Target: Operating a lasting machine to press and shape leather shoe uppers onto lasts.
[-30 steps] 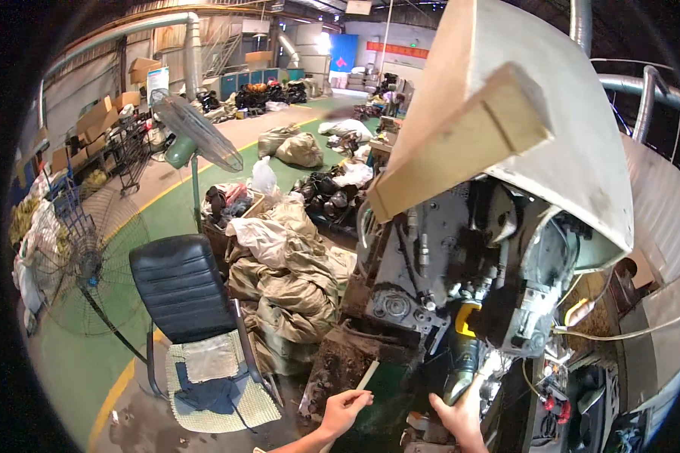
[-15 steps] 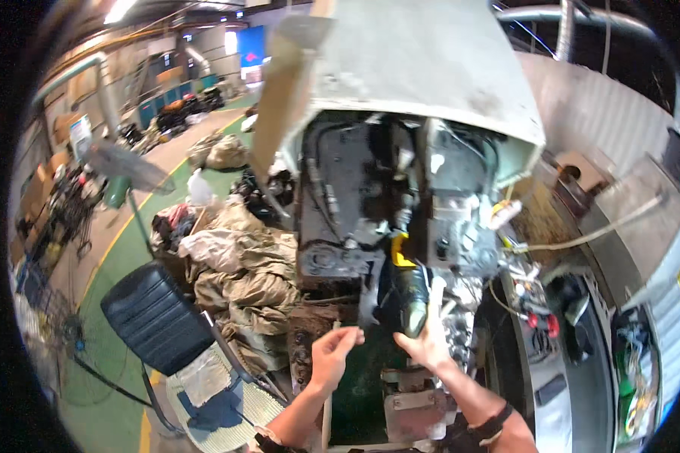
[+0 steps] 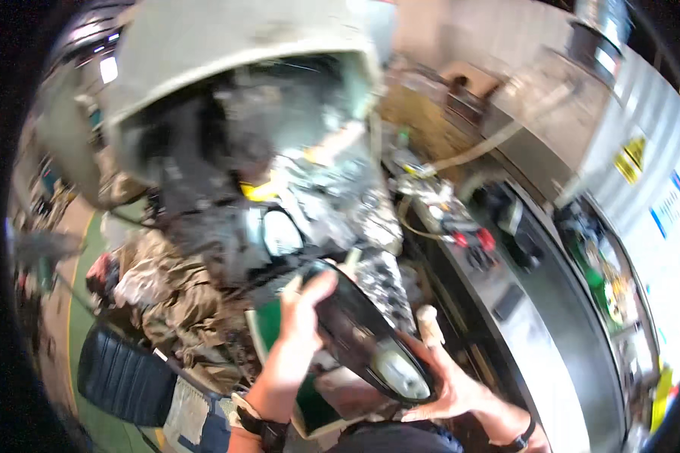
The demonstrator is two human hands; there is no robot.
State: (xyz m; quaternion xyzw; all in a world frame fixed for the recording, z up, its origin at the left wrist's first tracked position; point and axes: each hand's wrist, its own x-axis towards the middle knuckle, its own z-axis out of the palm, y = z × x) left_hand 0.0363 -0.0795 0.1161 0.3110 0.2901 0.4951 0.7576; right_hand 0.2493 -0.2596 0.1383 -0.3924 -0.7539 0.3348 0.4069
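Between my two hands is a long, glossy black shoe-shaped piece [image 3: 355, 321], tilted from upper left to lower right. A pale oval patch shows at its near end; blur hides finer detail. My left hand [image 3: 301, 313] grips the far end with the thumb on top. My right hand [image 3: 449, 381] is wrapped round the near end, fingers along its side. Beyond my hands stands a greasy machine [image 3: 204, 219] under a pale hood [image 3: 242, 34]. A yellow part [image 3: 261, 189] and a second dark piece with a pale oval [image 3: 281, 232] show in the machine.
On the left are a black chair [image 3: 125, 374] and a heap of brown cloth sacks [image 3: 181, 291]. A long bench [image 3: 533, 343] runs along the right, with red-handled tools [image 3: 472, 240] and a dark flat object [image 3: 508, 301] on it. A metal cabinet [image 3: 544, 117] stands behind.
My view has swung to the right. My left hand, empty before, now grips the black piece. My right hand has come away from the machine and holds that piece nearer to me.
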